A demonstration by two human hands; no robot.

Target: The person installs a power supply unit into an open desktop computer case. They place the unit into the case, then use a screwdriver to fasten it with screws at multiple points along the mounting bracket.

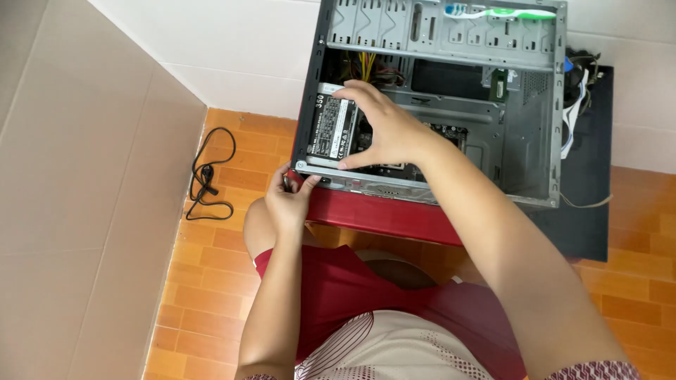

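The grey power supply box [336, 127] is set in the near left corner of the open computer case [451, 105], its long side running away from the person. It is gripped by the right hand [384, 130] from the right. The case's outer corner is pinched by the left hand [289, 200]. A toothbrush [500, 12] is laid on top; a black cable [208, 172] is seen on the floor.
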